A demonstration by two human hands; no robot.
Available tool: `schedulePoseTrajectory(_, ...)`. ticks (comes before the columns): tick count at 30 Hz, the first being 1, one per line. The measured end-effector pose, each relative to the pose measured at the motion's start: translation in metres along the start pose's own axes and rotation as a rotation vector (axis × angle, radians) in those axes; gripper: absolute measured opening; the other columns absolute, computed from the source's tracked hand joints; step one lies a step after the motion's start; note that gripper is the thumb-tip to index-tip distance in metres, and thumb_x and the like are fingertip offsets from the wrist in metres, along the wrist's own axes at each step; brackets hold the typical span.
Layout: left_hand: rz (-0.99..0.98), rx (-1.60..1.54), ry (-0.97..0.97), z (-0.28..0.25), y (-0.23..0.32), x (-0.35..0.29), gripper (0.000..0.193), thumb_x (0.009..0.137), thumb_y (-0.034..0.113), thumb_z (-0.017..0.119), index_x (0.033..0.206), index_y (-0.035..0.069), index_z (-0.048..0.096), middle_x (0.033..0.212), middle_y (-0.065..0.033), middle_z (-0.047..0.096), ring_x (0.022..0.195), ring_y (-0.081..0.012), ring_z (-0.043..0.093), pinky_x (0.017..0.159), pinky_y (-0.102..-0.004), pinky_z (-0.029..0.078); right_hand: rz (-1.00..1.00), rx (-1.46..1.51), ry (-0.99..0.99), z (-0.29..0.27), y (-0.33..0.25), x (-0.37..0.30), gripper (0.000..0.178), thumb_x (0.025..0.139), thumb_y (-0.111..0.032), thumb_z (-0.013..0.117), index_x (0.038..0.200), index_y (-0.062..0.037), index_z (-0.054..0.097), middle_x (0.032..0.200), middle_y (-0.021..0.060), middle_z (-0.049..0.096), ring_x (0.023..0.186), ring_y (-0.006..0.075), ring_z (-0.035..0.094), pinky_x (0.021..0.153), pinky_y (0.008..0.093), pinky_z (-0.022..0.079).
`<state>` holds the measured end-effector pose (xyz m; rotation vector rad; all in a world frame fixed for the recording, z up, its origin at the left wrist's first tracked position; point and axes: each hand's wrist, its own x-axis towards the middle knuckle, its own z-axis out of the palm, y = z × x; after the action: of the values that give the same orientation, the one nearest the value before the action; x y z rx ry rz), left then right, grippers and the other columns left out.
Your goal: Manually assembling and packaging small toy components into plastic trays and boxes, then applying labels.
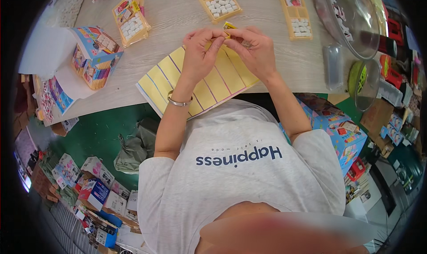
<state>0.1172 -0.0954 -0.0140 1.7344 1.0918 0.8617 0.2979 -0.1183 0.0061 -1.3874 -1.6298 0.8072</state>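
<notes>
My left hand [201, 51] and my right hand [254, 49] meet at the fingertips above the table's near part. Between them they pinch a small yellow piece [228, 26], mostly covered by the fingers; its exact kind does not show. Beneath both hands lies a yellow sheet [160, 78] with coloured stripes, set at a slant and reaching the table's near edge. Just beyond the hands sits a pale yellow tray [216, 18] with small white pillow-shaped pieces [221, 5] in one compartment.
Similar trays stand at the far left [134, 36] and far right [295, 13]. An open printed display box [95, 58] is at the left. On the right are a large clear bowl [324, 7], a clear plastic container [333, 67] and a green round thing [357, 78]. Cartons [95, 194] crowd the floor.
</notes>
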Motion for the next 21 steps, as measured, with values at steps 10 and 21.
schedulePoseTrajectory(10, -0.078, -0.044, 0.313, 0.024, 0.002, -0.005, 0.014, 0.09, 0.021, 0.072, 0.093, 0.008, 0.075, 0.083, -0.0032, 0.074, 0.079, -0.0174, 0.066, 0.094, -0.0339, 0.039, -0.286, -0.43, 0.295, 0.018, -0.003, -0.002, 0.013, 0.084, -0.007, 0.073, 0.096, -0.0053, 0.075, 0.083, 0.0088, 0.069, 0.07, 0.0257, 0.064, 0.063, 0.0373, 0.05)
schedulePoseTrajectory(21, -0.184, -0.08, 0.087, 0.014, -0.009, 0.0, 0.017, 0.096, 0.026, 0.063, 0.101, 0.013, 0.073, 0.085, 0.0015, 0.073, 0.086, -0.0121, 0.064, 0.105, -0.0384, 0.026, -0.157, -0.174, -0.06, -0.022, -0.001, 0.013, 0.025, 0.085, -0.001, 0.069, 0.109, -0.0074, 0.073, 0.092, 0.007, 0.069, 0.075, 0.0204, 0.067, 0.069, 0.0288, 0.055)
